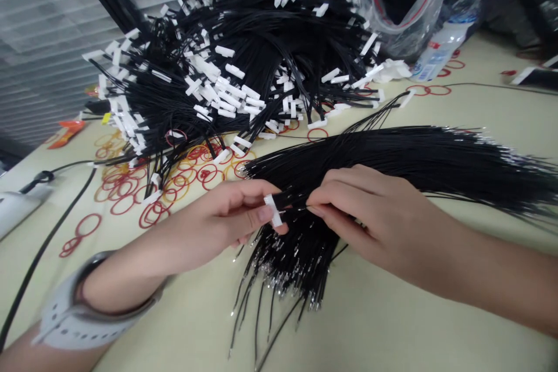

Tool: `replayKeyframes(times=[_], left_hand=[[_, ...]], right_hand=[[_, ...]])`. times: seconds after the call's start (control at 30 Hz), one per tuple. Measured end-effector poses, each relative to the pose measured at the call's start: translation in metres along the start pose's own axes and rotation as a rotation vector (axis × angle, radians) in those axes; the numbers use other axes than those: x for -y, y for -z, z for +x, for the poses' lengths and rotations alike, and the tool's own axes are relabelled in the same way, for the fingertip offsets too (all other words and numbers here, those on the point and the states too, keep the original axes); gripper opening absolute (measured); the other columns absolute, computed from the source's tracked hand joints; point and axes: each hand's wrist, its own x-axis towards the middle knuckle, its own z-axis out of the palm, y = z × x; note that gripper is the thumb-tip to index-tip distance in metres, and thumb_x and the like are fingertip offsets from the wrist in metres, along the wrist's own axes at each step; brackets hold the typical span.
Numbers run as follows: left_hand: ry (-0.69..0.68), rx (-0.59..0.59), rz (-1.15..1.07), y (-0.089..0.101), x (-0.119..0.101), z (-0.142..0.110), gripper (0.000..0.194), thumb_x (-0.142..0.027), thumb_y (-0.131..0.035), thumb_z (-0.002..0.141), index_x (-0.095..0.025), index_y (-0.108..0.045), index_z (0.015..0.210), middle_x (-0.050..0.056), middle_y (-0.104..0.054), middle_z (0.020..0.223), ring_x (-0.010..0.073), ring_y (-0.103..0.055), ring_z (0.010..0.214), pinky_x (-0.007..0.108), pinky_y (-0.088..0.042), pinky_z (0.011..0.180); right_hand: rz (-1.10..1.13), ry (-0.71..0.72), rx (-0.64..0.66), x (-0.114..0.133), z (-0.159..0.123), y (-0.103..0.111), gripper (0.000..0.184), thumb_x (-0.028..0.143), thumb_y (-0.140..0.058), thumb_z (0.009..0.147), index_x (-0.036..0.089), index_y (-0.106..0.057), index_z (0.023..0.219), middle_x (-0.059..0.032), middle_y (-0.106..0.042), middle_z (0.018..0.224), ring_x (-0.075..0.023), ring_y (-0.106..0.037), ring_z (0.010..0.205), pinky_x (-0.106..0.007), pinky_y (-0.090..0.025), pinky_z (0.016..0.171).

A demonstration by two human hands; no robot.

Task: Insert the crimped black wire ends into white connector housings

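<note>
Left hand (231, 224) clamped on white connector (272, 210); right hand (361, 215) pinching black wires (392, 157) just beside it, likely to keep strands aligned. Wire pile (244, 52) upper center, on counter (375, 325).

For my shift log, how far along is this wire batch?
Done: a big heap of black wires with white connectors fitted. In hand: the left hand holds one white connector while the right hand pinches wire ends beside it. Left: the loose bundle of black wires, its metal-tipped ends showing no connectors.
</note>
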Motion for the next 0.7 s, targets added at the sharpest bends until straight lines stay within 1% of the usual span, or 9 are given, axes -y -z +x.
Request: replayKeyframes(times=[0.2,0.33,0.43,0.6,0.7], left_hand=[[-0.037,-0.024,-0.059,-0.0034,0.0015,-0.0021,0.015,-0.031,-0.05,0.089,-0.021,-0.061,0.093,-0.002,-0.067,0.081,0.0053,-0.038,0.05,0.017,-0.03,0.045],[0.021,0.001,-0.062,-0.0032,0.0017,-0.0009,0.016,-0.032,-0.051,0.088,-0.019,-0.06,0.094,-0.001,-0.067,0.08,0.0062,-0.038,0.051,0.019,-0.03,0.045],[0.024,0.017,-0.043,-0.0026,-0.0003,-0.0001,0.017,-0.031,-0.05,0.089,-0.018,-0.06,0.093,0.0,-0.067,0.081,0.0061,-0.038,0.05,0.019,-0.029,0.045],[0.014,-0.018,-0.044,-0.0048,-0.0018,-0.0005,0.017,-0.032,-0.049,0.089,-0.018,-0.059,0.09,0.0,-0.066,0.081,0.0066,-0.039,0.051,0.02,-0.03,0.045],[0.035,0.005,-0.049,-0.0084,-0.001,-0.0006,0.017,-0.032,-0.049,0.089,-0.018,-0.059,0.092,0.0,-0.066,0.081,0.0064,-0.038,0.051,0.02,-0.03,0.045]], right_hand=[[0.016,0.002,-0.004,0.0002,0.0003,0.0014,0.021,0.011,-0.043,0.086,0.012,-0.062,0.075,-0.0019,-0.054,0.068,-0.0135,-0.046,0.061,-0.027,-0.033,0.059],[0.036,0.063,0.057,-0.0045,-0.0011,0.0034,0.022,0.007,-0.043,0.084,0.014,-0.063,0.079,-0.0032,-0.055,0.07,-0.0141,-0.045,0.062,-0.027,-0.032,0.06],[0.051,0.094,0.067,-0.0061,-0.0016,0.0043,0.024,0.007,-0.041,0.084,0.014,-0.063,0.081,-0.0042,-0.056,0.072,-0.0144,-0.045,0.063,-0.027,-0.033,0.06],[0.093,0.049,0.033,-0.0014,-0.0002,0.0044,0.023,0.011,-0.041,0.087,0.014,-0.061,0.077,-0.0025,-0.056,0.07,-0.0128,-0.046,0.063,-0.025,-0.033,0.059],[0.106,0.013,0.0,0.0015,0.0,0.0047,0.021,0.012,-0.041,0.088,0.013,-0.059,0.078,-0.0019,-0.055,0.07,-0.0119,-0.046,0.064,-0.024,-0.034,0.059]])
